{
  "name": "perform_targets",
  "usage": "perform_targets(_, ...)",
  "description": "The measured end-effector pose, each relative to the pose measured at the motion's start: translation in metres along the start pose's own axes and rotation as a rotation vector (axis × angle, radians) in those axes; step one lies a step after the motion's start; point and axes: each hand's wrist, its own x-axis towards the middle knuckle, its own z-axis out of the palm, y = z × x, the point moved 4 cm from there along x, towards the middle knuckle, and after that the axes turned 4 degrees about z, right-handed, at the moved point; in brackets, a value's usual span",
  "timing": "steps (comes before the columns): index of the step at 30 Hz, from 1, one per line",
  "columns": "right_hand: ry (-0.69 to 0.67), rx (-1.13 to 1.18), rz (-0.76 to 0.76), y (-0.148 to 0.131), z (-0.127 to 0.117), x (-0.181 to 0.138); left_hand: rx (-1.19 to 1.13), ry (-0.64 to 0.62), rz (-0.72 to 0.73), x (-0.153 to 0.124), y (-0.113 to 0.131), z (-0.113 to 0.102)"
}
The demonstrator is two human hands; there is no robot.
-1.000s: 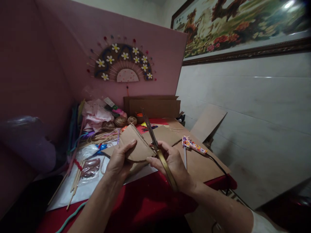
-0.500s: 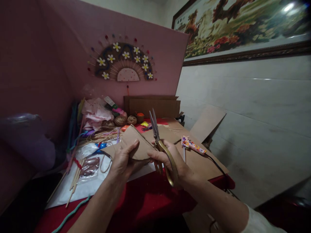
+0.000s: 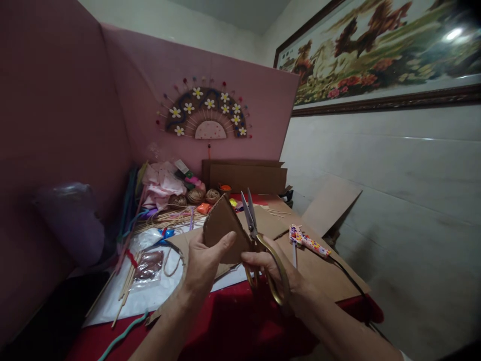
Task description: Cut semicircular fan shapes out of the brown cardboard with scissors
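One cardboard piece (image 3: 222, 225) sits between the hands near the table's (image 3: 225, 316) front edge; left hand (image 3: 203, 265) clasps it, right hand (image 3: 266, 260) grips gold-handled scissors (image 3: 252, 226).

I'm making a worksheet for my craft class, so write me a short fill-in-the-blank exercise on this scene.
The left hand grips a piece of corrugated ____.
The right hand holds a pair of gold-handled ____.
White ____ with yellow centers decorate the fan-shaped piece on the pink panel.

Missing words: cardboard; scissors; flowers.
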Motion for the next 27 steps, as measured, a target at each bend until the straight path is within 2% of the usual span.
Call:
perform_targets(5,-0.008,0.022,-0.02,0.006,-0.001,-0.003,-0.064,0.007,-0.041,0.001,-0.001,-0.001)
perform_targets(12,-0.097,0.03,-0.195,-0.001,0.003,-0.002,-0.111,-0.007,-0.067,-0.001,0.0,0.002)
perform_targets(19,0.019,-0.052,-0.106,-0.001,0.0,-0.006,-0.093,-0.08,-0.063,-0.005,0.009,0.007)
perform_targets(24,0.082,-0.117,-0.075,-0.007,0.004,-0.012,-0.123,-0.052,-0.133,-0.007,0.015,0.013)
perform_targets(27,0.082,-0.085,-0.08,-0.008,0.004,-0.013,-0.131,0.019,-0.128,-0.005,0.013,0.01)
